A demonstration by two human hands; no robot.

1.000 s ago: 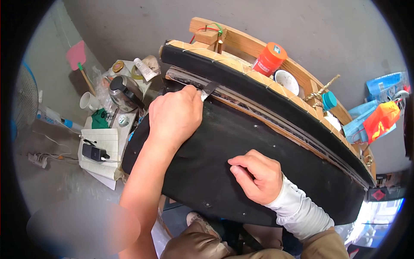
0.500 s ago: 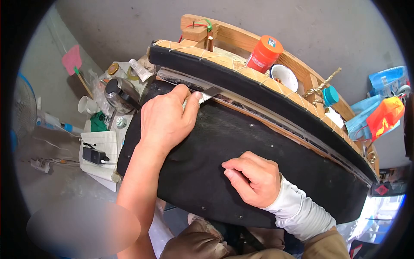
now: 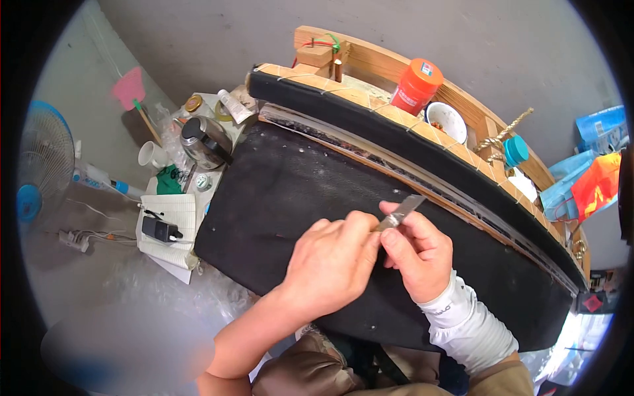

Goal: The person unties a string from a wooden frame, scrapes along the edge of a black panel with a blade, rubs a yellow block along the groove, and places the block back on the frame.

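Note:
My left hand (image 3: pixel 337 257) is closed around the handle of a small flat-bladed knife (image 3: pixel 411 204), whose blade points up and to the right. At the base of the blade, the bent fingers and thumb of my right hand (image 3: pixel 419 254) pinch the knife from the other side. A white sleeve covers the right wrist. Both hands are above a black padded work surface (image 3: pixel 257 191) dotted with small pale flecks. Beyond them runs a long narrow strip (image 3: pixel 356 150) with a pale edge and dark middle, lying along a black-covered curved bar (image 3: pixel 370 119) laced with string.
Behind the bar, a wooden frame (image 3: pixel 370 56) holds an orange jar (image 3: pixel 416 86), a white bowl (image 3: pixel 446 122) and a teal-capped container (image 3: pixel 516 150). On the left are a metal kettle (image 3: pixel 203 142), a white cup (image 3: pixel 152 155), a notebook (image 3: pixel 178 211) and a fan (image 3: pixel 46 158).
My left hand has moved from the strip down and right, carrying the knife to my right hand. The right hand has risen slightly and now grips the knife too. The view has shifted slightly.

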